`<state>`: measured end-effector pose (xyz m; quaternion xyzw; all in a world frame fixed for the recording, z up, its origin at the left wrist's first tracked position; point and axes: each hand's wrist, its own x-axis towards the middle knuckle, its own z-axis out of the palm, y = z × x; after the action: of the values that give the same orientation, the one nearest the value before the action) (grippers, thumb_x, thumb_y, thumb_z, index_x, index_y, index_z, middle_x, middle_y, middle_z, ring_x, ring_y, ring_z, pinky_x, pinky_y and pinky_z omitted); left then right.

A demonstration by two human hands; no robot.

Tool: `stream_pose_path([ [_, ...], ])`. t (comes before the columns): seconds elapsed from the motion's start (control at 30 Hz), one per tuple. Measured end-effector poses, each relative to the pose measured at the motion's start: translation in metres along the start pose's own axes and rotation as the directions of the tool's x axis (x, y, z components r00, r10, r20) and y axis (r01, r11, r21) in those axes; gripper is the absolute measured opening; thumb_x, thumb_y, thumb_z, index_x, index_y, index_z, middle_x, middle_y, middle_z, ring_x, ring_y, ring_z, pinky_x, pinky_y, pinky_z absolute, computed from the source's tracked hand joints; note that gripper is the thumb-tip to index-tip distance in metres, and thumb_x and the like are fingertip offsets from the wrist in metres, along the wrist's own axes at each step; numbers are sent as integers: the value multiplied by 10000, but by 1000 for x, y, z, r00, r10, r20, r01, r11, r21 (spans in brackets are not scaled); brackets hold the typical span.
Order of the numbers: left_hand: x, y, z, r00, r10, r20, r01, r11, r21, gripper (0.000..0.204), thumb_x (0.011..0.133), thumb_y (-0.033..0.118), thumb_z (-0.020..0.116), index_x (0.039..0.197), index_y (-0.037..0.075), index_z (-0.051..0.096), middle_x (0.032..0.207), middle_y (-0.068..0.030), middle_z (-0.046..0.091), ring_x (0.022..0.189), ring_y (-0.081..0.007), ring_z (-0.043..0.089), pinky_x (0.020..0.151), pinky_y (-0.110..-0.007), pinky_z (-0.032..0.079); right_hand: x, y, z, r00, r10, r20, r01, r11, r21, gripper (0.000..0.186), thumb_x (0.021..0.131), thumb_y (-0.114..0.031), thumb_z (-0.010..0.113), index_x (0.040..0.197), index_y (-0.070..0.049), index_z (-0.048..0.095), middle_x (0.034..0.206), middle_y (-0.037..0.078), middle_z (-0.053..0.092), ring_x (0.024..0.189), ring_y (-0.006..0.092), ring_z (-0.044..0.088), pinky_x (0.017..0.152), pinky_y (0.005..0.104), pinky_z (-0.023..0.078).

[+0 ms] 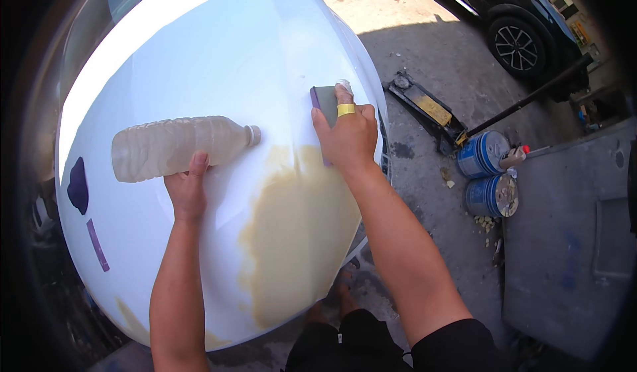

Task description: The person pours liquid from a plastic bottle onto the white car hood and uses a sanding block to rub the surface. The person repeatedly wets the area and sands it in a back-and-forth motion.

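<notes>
My left hand (188, 189) grips a clear plastic bottle (156, 143) of cloudy liquid, held on its side with the capped end to the right. My right hand (348, 133) holds a grey sanding block (324, 98) with purple edging against a white car panel (219, 60), just above a beige patch (298, 232). A yellow band is around one finger, and a white wrap covers a fingertip. A dark purple pad (77, 185) and a purple strip (97, 242) lie on the panel at the left.
Beside the panel on the concrete floor stand a trolley jack (424, 110) with a long handle and two blue pails (479, 156). A dark car (497, 0) is at the top right, and a grey flat panel (564, 305) is at the lower right.
</notes>
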<state>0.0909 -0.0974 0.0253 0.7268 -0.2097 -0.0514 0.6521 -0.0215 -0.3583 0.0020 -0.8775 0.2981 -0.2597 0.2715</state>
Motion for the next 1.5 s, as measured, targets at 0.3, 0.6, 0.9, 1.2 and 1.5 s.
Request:
stream_pose_path([
  [0.3,-3,-2,-3,999,52,-10,-52,999,11,624,883,338,755,1330,-12,494,1240,-95,580,1121,-197,558,984,-345,452,-85,40,-9,992,-44,-115,39,998,-44,620,850,-276,715,1382,-18,528,1190,166,665,1027,330,525,898,437,444],
  [0.6,-2,2,-6,997,69,-19,-68,997,19,567,893,304,744,1303,-17,517,1217,-100,598,1107,-197,567,973,-345,454,-64,32,-8,992,-122,-33,120,992,-50,655,852,-298,710,1397,-2,500,1105,184,686,1013,340,521,892,434,439],
  [0.9,-2,6,6,998,59,17,-59,998,27,538,890,318,746,1255,-22,546,1152,-88,619,1045,-187,581,925,-329,470,6,-26,17,996,-60,58,58,997,41,682,856,-272,711,1447,-38,464,1279,108,646,1041,285,529,952,372,461],
  [1.2,-6,8,1,995,99,-22,-98,994,47,538,893,347,741,1247,-11,551,1117,-76,618,1014,-175,580,892,-323,478,-57,22,2,993,-105,-50,105,994,5,653,847,-206,723,1436,-43,494,1256,116,650,1030,276,522,957,377,445],
  [1.5,-6,13,-3,997,63,-49,-60,996,60,559,879,354,749,1258,-4,548,1155,-83,606,1017,-176,579,896,-326,478,-65,33,-4,991,-132,-38,132,991,-4,660,846,-236,716,1424,-9,492,1103,161,687,1018,323,511,923,404,451],
])
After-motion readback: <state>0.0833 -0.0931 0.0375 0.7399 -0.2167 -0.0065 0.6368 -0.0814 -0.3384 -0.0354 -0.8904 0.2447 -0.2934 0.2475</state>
